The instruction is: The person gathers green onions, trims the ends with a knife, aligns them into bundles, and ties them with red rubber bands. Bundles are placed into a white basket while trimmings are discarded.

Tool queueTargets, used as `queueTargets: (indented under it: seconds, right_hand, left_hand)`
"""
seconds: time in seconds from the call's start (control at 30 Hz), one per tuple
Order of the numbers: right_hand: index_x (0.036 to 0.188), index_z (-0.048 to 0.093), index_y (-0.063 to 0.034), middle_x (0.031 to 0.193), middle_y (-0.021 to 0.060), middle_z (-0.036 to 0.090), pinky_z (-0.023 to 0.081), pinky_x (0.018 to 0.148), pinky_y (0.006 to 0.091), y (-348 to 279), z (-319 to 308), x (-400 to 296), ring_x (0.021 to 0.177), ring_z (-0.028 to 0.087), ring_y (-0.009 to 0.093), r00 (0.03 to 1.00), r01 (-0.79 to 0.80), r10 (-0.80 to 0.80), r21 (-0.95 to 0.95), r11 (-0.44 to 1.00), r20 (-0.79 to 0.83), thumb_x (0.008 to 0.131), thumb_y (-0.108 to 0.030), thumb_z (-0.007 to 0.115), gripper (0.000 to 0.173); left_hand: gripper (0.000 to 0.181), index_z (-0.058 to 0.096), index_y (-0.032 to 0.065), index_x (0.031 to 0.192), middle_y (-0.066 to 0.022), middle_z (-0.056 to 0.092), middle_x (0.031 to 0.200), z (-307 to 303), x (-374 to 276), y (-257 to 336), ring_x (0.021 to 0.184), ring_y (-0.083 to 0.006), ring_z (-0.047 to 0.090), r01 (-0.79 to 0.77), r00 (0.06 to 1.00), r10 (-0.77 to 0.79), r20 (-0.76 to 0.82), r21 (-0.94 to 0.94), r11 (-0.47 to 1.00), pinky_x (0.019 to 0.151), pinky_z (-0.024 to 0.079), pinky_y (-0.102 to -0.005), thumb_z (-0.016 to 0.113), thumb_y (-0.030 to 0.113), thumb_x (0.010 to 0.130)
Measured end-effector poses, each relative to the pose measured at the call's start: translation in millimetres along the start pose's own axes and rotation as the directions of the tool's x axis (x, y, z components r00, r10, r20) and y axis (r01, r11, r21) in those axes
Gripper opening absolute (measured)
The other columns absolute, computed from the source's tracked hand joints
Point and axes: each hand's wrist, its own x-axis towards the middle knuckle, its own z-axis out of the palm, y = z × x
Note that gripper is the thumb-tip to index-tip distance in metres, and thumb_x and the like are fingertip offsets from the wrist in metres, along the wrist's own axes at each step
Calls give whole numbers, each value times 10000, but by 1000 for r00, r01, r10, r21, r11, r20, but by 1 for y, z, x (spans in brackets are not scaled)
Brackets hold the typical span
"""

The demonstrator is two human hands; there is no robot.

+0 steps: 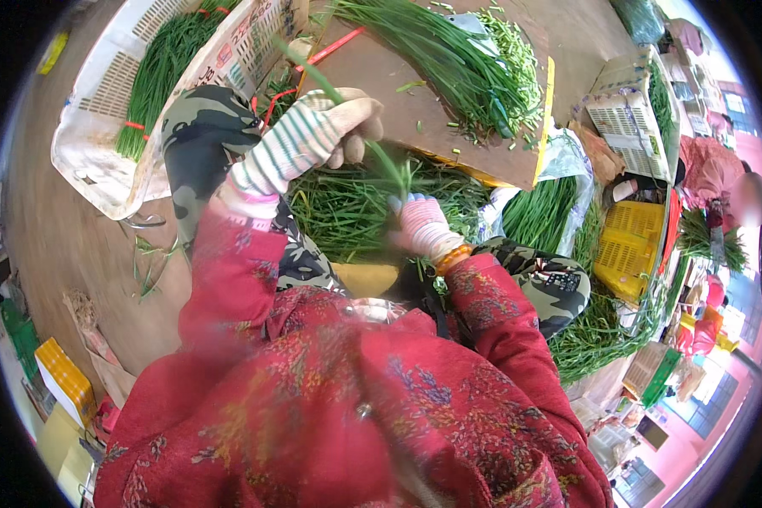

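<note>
My left hand (pixel 320 130), in a white glove with green stripes, grips a few long green chive-like stalks (pixel 386 160). They slant down from its fingers toward my right hand (pixel 424 222). That hand wears a pale striped glove with bare fingertips, which pinch the stalks' lower ends; motion blurs this spot. Under both hands, a heap of loose green leaves and stalks (pixel 349 213) lies between my knees. Just beyond is a brown board (pixel 397 95) with a yellow edge. A bunch of long green stalks (pixel 432 57) rests on it beside many short cut pieces (pixel 514 63).
At left stands a white plastic crate (pixel 101 133) holding red-tied green bundles (pixel 165 76). Red ties (pixel 336 47) lie by the board. A plastic bag of stalks (pixel 543 213) sits by my right knee. Farther right are a yellow crate (pixel 632 241), a white crate (pixel 628 127) and another person (pixel 711 168).
</note>
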Motion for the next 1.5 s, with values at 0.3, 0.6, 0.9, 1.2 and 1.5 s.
queueTargets:
  seconds: [0.3,0.6,0.9,1.2,1.5]
  right_hand:
    - [1257,580,-78,1207,187,614,448,976,437,21,-71,-70,1147,574,348,951,-185,270,421,888,-152,764,-373,711,590]
    - [1164,617,-44,1020,17,628,438,853,290,-49,-69,-39,947,548,120,907,418,139,893,-167,-399,873,-298,676,391]
    - [1016,667,-95,815,107,665,512,727,383,13,0,-42,783,655,283,923,-311,351,232,922,-160,847,-198,666,198]
    - [1505,257,-83,1377,160,478,377,1052,363,-9,-67,-97,1195,507,217,912,372,196,928,-18,-362,839,-207,685,801]
    - [1318,539,-35,1138,98,653,436,952,295,47,-75,-201,1050,584,164,668,126,606,868,480,-432,915,-105,578,411]
  left_hand:
    - [395,634,80,851,-2,578,590,-25,-47,11,468,-48,481,-183,983,178,-43,-148,972,429,352,-190,466,414,979]
    - [434,629,76,860,-19,564,608,-18,-43,12,477,-91,485,-291,957,268,-114,-350,890,450,347,-206,445,447,990]
    - [380,550,83,831,-11,441,569,-33,-44,3,445,-128,406,-462,879,435,-197,-581,670,423,313,-247,471,414,999]
    - [397,617,59,885,-42,570,623,-3,-35,-16,492,-131,514,-293,954,276,-114,-545,786,452,401,-233,484,419,988]
    - [461,509,27,1228,-67,628,827,81,-4,-121,592,-136,579,412,854,-472,218,271,870,485,430,-276,546,380,933]
